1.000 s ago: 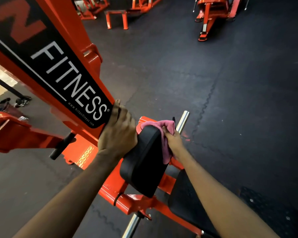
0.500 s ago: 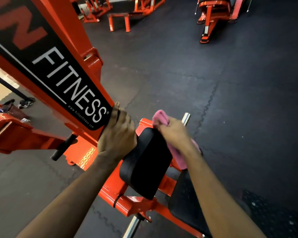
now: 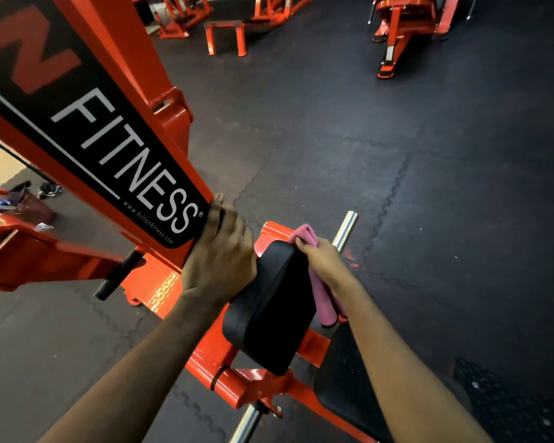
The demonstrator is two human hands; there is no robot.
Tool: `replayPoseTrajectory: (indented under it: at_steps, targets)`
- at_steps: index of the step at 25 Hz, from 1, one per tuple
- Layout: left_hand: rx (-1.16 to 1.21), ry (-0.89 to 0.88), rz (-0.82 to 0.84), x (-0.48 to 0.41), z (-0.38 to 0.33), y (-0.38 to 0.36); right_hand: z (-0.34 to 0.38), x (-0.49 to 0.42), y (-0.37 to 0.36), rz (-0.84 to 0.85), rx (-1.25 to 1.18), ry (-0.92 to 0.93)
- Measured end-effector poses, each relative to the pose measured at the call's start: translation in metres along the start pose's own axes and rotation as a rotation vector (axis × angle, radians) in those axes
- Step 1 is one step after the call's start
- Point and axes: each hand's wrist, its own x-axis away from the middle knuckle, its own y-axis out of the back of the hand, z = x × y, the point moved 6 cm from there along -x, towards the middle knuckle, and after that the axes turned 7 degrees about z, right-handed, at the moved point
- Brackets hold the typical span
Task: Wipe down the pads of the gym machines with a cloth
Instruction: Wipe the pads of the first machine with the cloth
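A black upright pad (image 3: pixel 269 305) stands on an orange machine frame (image 3: pixel 247 382) just below me. My right hand (image 3: pixel 323 260) holds a pink cloth (image 3: pixel 322 298) against the pad's right side, near its top edge; the cloth hangs down past the hand. My left hand (image 3: pixel 221 254) rests on the lower end of the slanted orange beam (image 3: pixel 115 155) marked FITNESS, its fingers wrapped over the beam's edge beside the pad. A second black pad, the seat (image 3: pixel 343 378), lies to the lower right, partly under my right forearm.
Chrome bars stick out beyond the pad (image 3: pixel 346 228) and below the frame (image 3: pixel 247 423). A black handle (image 3: pixel 119 276) juts from the left. Dark rubber floor tiles (image 3: pixel 429 187) spread to the right. More orange machines (image 3: pixel 397 30) and a small orange bench (image 3: pixel 226 36) stand at the back.
My right hand with the cloth rose from the pad's right side to its top corner, then slid slightly back down the right side. My left hand stayed on the beam.
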Motion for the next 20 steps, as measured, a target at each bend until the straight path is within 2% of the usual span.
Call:
replayPoseTrajectory:
  at_steps: [3,6,8,11,13,16,18,20]
  targets:
    - [0.012,0.001,0.008,-0.001,0.000,-0.001,0.013,0.004,-0.012,0.016,-0.115,0.137]
    - [0.006,0.009,0.028,0.000,0.000,-0.001,-0.028,0.009,-0.006,-0.130,-0.390,0.021]
    - [0.007,0.007,0.031,-0.001,-0.001,-0.001,-0.056,0.007,-0.002,-0.136,-0.395,-0.098]
    - [0.022,0.006,0.041,-0.001,0.000,-0.003,-0.050,-0.005,0.003,-0.120,-0.217,-0.153]
    - [0.026,0.001,0.046,-0.001,-0.001,-0.003,-0.018,-0.006,0.000,-0.112,-0.158,-0.023]
    - [0.044,-0.008,0.067,-0.001,0.000,-0.005,0.012,0.014,-0.013,-0.078,-0.292,0.243]
    - [0.052,-0.008,0.062,-0.002,-0.002,-0.006,-0.019,0.020,-0.008,-0.216,-0.318,0.174]
    - [0.041,-0.009,0.056,-0.002,0.000,-0.005,-0.066,0.023,-0.003,-0.268,-0.328,0.065]
